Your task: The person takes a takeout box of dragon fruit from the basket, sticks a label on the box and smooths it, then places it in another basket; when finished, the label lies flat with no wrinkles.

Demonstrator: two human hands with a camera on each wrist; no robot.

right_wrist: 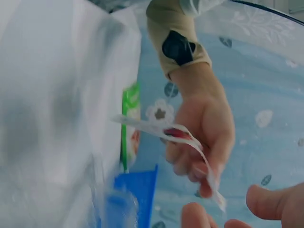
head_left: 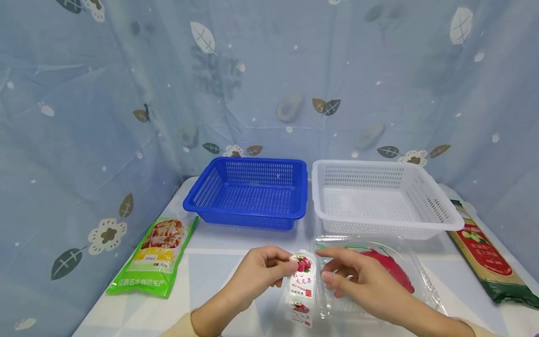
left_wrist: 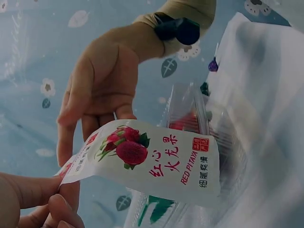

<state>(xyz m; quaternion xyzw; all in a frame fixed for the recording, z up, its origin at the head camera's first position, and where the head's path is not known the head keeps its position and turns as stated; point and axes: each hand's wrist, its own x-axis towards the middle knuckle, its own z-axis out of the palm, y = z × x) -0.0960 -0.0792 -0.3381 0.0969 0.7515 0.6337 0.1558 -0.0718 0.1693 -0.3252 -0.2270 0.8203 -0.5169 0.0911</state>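
Lying near the front edge of the bench (head_left: 227,245): one clear box (head_left: 414,262), liable to skid if bumped. Right hand (head_left: 364,281), above it: fingers loosely bent, empty. Left hand (head_left: 261,271): fingers pinching one label strip (head_left: 301,285), left of the box; limp and curling, could crease or, if tacky, stick askew.

The right hand (head_left: 370,282), cropped in its own wrist view, partly hides the clear container (head_left: 421,281).
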